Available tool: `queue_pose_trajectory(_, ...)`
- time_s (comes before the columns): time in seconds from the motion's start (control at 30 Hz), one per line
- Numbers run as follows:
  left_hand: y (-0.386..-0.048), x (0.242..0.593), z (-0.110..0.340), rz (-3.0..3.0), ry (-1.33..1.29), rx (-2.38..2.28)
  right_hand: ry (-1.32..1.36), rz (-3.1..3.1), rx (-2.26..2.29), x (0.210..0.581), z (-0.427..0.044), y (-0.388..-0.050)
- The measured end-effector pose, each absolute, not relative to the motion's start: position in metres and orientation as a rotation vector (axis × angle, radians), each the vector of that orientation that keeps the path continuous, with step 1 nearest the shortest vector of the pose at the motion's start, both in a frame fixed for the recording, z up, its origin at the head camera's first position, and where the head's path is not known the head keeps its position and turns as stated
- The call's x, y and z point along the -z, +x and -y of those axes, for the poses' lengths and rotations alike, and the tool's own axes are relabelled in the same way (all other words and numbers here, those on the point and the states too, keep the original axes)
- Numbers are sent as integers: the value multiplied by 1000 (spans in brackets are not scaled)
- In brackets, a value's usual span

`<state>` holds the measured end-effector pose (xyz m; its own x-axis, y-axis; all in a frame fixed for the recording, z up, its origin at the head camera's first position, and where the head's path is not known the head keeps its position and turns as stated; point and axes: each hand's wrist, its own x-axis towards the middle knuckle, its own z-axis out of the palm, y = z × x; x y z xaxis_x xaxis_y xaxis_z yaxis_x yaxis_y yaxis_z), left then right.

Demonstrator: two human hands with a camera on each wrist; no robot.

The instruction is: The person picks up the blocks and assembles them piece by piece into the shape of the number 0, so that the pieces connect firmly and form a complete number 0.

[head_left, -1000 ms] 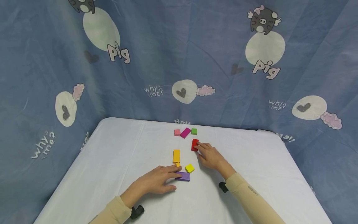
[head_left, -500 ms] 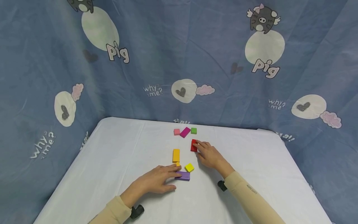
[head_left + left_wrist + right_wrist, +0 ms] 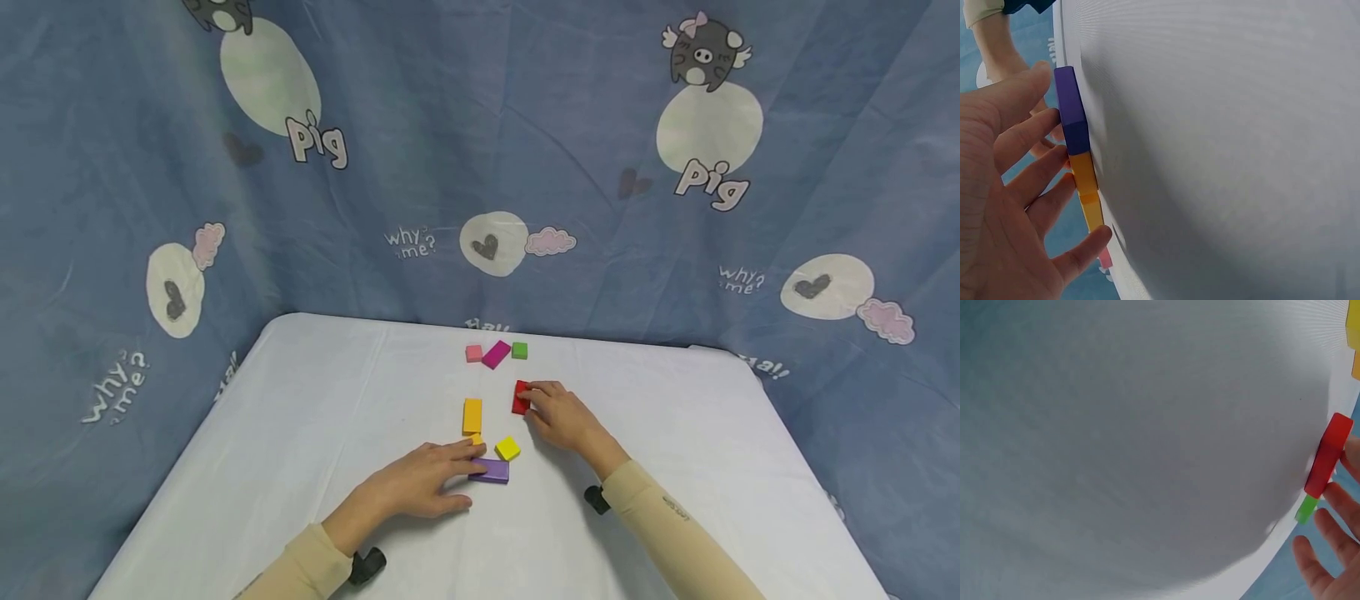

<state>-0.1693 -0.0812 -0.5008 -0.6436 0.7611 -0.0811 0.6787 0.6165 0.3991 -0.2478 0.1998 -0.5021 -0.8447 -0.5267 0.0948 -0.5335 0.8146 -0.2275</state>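
Observation:
My left hand [image 3: 427, 482] rests spread out at the near side of the blocks. Its fingertips touch the purple block [image 3: 495, 472] and the small orange block [image 3: 477, 439], which the fingers partly cover. In the left wrist view the fingers [image 3: 1029, 137] lie extended along the purple block [image 3: 1071, 112] and the orange block [image 3: 1084, 172]. Farther off, my right hand [image 3: 562, 418] has extended fingertips on top of the red block [image 3: 519, 406]. The right wrist view shows the red block [image 3: 1329, 456] flat on the cloth, fingers [image 3: 1338, 534] beside it; the thumb cannot be made out there.
A yellow block [image 3: 507, 448] and a longer orange block [image 3: 472, 416] lie between the hands. Toward the back edge sit a pink block [image 3: 474, 354], a magenta block [image 3: 497, 355] and a green block [image 3: 520, 351]. A blue printed curtain [image 3: 600, 300] hangs behind the white-covered table [image 3: 300, 400].
The red block has slid a little toward me under my right fingertips, farther from the green block. My left hand and the other blocks stay where they were.

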Motion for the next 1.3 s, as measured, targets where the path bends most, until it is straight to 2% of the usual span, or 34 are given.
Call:
queue_pose_trajectory(0.13, -169, 501, 81, -2601, 1171, -488, 830, 2935, -429, 504, -200, -249)
queue_pose_trajectory(0.33, -168, 500, 81, -2598, 1158, -490, 617, 3022, -614, 506, -197, -254)
queue_pose_trajectory(0.6, -168, 499, 81, -2594, 1160, -507, 460, 3014, -687, 508, -193, -257)
queue_pose_trajectory(1.3, -168, 499, 81, -2594, 1150, -499, 559, 2941, -818, 513, -196, -256)
